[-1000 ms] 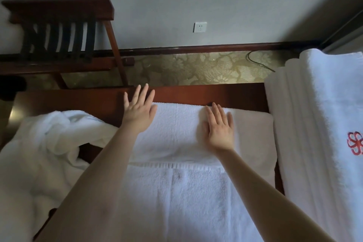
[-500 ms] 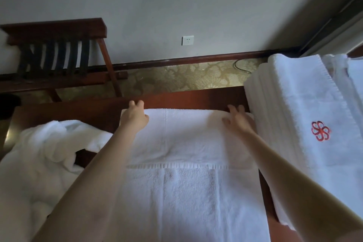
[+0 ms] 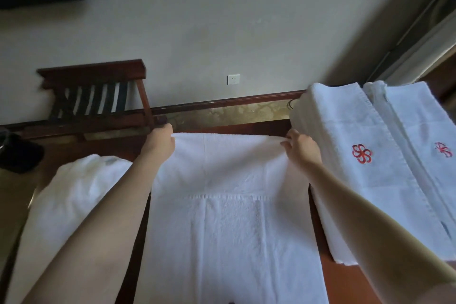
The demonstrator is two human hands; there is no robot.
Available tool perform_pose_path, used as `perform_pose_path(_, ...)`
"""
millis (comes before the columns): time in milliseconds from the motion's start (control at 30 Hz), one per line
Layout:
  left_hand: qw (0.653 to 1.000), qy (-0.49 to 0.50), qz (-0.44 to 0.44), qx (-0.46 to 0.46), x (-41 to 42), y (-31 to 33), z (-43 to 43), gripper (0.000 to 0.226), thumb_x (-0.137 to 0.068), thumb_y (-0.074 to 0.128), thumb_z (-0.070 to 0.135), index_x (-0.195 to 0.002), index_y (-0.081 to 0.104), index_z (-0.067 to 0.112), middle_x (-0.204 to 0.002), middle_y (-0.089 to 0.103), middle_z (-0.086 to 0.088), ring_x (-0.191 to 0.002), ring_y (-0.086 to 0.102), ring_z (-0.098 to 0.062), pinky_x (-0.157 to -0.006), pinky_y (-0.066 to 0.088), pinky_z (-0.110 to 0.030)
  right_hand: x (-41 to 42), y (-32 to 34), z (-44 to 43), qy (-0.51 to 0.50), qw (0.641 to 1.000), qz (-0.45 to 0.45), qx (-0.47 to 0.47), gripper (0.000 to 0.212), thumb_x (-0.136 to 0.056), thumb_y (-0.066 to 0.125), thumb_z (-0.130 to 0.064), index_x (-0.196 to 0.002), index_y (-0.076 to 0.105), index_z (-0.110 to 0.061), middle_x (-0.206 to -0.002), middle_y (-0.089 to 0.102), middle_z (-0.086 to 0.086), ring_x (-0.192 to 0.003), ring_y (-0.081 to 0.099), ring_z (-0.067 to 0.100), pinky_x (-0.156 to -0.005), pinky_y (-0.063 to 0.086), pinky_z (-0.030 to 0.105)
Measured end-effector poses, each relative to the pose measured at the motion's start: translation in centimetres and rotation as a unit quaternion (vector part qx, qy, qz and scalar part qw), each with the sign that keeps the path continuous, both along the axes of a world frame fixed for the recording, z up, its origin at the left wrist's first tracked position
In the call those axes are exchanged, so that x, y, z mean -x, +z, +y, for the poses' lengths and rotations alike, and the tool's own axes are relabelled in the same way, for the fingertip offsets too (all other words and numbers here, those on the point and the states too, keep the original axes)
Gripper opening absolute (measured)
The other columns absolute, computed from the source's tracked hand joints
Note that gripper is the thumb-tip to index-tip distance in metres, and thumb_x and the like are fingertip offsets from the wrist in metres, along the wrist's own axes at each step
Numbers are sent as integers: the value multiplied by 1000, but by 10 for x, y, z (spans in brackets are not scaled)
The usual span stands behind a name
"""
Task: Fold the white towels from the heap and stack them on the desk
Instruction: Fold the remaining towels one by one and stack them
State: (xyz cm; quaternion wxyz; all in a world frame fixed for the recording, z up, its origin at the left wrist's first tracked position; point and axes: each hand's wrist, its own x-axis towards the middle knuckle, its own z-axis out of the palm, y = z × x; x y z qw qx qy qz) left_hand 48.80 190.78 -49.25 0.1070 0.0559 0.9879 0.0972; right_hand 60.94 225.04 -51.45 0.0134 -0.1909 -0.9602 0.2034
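We are in a dim room with a plain wall, and the dark wooden bench [image 3: 350,284] stands just in front of it. The towel [image 3: 229,229] being folded lies flat on the middle of the bench. Its long axis runs straight away from us toward the wall, the far short edge lies parallel to the skirting, and the near end runs off the bottom of the view. A second ago both palms lay flat on its far part, smoothing it. Since then they have slid outward to the two far corners. The left hand [image 3: 160,142] now has its fingers curled on the far left corner. The right hand [image 3: 299,148] pinches the far right corner between thumb and fingers, and the edge between them is raised a little off the wood. We take this to mean the smoothing is done and a crosswise fold is beginning, most likely with the far edge drawn back toward us to shorten the long axis. To the left, touching the towel's side, sits the loose heap [image 3: 74,192] of unfolded towels. To the right, just beside the right hand, is a tall stack [image 3: 357,180] of folded towels with a red emblem [image 3: 362,154] on top, and a second stack [image 3: 424,143] lies against it. Further out we see a slatted wooden rack [image 3: 98,96] against the wall and a white socket [image 3: 233,79] above the skirting.
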Motion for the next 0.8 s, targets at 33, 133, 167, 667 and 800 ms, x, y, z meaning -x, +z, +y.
perform_pose_path(33, 1000, 0, 16, -6, -7, 7, -2, 16, -99, 43, 16, -109, 52, 6, -109, 60, -21, -100, 58, -39, -83, 53, -47, -5, 6, -2, -2, 1000, 18, 2, 15, -95, 56, -22, -98, 58, -7, -90, 64, 11, -82, 58, 33, -58, 42, 33)
perform_pose_path(133, 998, 0, 63, -18, -26, 27, -8, 22, -100, 41, 14, -112, 57, 4, -111, 60, -19, -102, 57, -36, -83, 52, -42, -15, 26, -4, -4, 998, 58, 7, 16, -94, 57, -20, -98, 58, -4, -95, 64, 14, -83, 57, 34, -59, 35, 31)
perform_pose_path(167, 997, -3, 76, -19, -31, 33, -10, 22, -100, 40, 13, -111, 57, 2, -110, 60, -19, -101, 57, -36, -81, 50, -40, -17, 33, -5, -1, 998, 68, 5, 16, -94, 57, -20, -97, 58, -4, -97, 64, 15, -83, 57, 35, -60, 33, 31)
perform_pose_path(667, 998, 26, 19, 47, -140, 30, -45, 22, -96, 44, 3, -113, 58, 3, -112, 56, -18, -92, 59, -31, -80, 52, -38, -121, 31, -41, 27, 998, 23, 44, 13, -90, 54, -12, -101, 61, -10, -97, 54, 6, -90, 57, 28, -62, 39, 28)
perform_pose_path(800, 990, -51, -5, 133, -179, 6, -58, 21, -98, 43, 11, -108, 61, 9, -112, 60, -9, -100, 60, -27, -76, 49, -31, -166, 11, -58, 22, 999, -35, 17, 13, -91, 50, -13, -100, 60, -10, -106, 57, 8, -87, 59, 31, -66, 47, 32)
